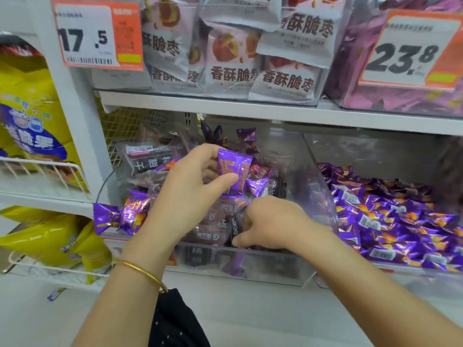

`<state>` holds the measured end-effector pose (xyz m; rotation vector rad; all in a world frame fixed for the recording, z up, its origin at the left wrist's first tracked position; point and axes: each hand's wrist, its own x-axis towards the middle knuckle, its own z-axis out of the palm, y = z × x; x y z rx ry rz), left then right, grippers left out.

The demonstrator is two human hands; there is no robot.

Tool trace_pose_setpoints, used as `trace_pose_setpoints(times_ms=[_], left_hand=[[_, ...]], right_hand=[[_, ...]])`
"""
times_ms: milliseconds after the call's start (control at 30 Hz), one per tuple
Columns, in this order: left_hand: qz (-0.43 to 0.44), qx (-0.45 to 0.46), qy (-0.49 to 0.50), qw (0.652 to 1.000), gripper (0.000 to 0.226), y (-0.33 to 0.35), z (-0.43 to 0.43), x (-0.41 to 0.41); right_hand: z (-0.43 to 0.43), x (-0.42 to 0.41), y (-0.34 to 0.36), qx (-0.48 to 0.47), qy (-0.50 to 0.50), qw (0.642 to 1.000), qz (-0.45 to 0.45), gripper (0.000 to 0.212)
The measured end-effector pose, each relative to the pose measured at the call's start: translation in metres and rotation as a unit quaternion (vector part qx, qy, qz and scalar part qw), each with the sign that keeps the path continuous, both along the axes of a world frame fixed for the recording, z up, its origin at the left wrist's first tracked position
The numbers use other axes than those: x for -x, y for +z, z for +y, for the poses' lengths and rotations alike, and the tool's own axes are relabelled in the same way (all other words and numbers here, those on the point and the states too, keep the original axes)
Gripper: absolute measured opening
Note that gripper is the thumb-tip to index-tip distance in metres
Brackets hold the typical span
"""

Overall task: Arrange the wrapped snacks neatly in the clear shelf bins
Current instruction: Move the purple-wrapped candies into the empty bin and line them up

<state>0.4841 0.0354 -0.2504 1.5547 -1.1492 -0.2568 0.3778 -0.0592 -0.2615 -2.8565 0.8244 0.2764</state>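
Fingers (204,149) and thumb of the left hand (190,186) curl round a purple snack packet (234,169) and pinch it, just above the middle clear bin (238,264). The right hand (273,224) has its fingers curled down among the dark snack packets (213,236) in that bin; I cannot tell if it holds one. The white shelf (200,101) above carries grey bags (233,61) with red fruit pictures. Big yellow bags (30,116) sit in wire racks at the left. The clear bin on the right (375,151) is full of purple packets (400,221). More purple packets (120,216) hang over the middle bin's left edge. The 17.5 price tag (97,33) and the 23.8 price tag (411,51) are orange. A gold bangle (142,272) is round the left wrist.
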Motion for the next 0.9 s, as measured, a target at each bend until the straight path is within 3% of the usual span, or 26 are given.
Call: trace_pose_setpoints(times_ms=[200, 300, 467, 567, 600, 667, 733, 800, 867, 900], left_hand=[[-0.018, 0.009, 0.031, 0.999, 0.022, -0.001, -0.001, -0.003], [-0.023, 0.004, 0.035, 0.999, 0.02, -0.001, 0.0, -0.001], [-0.031, -0.011, 0.015, 0.999, 0.019, -0.003, -0.002, 0.001], [0.02, -0.023, -0.063, 0.998, 0.013, 0.0, -0.003, 0.009], [0.027, -0.033, -0.079, 0.996, 0.021, -0.001, -0.004, 0.01], [-0.005, -0.05, -0.064, 0.997, 0.038, -0.002, -0.005, 0.008], [-0.006, -0.012, -0.011, 1.0, 0.043, -0.002, -0.006, 0.002], [0.043, 0.061, 0.035, 0.997, 0.039, 0.0, -0.006, -0.003], [0.076, 0.104, 0.061, 0.99, 0.037, 0.002, -0.006, -0.005], [0.085, 0.112, 0.064, 0.988, 0.036, 0.003, -0.006, -0.005]], right_hand=[[0.003, -0.006, -0.017, 0.028, 0.008, 0.999, -0.037, 0.011], [-0.009, 0.006, -0.01, -0.058, 0.004, 0.989, -0.138, 0.01], [-0.029, 0.031, 0.013, -0.264, -0.014, 0.881, -0.393, 0.015], [-0.026, 0.024, 0.016, -0.266, -0.02, 0.85, -0.454, 0.013], [-0.025, 0.019, 0.015, -0.26, -0.025, 0.846, -0.464, 0.014], [-0.024, 0.013, 0.016, -0.292, -0.043, 0.826, -0.481, 0.013], [-0.028, 0.008, 0.014, -0.325, -0.077, 0.803, -0.493, 0.012], [-0.042, 0.002, 0.005, -0.261, -0.086, 0.851, -0.447, 0.017], [-0.053, -0.003, -0.006, -0.194, -0.054, 0.93, -0.306, 0.047], [-0.055, -0.007, -0.011, -0.178, -0.033, 0.953, -0.241, 0.061]])
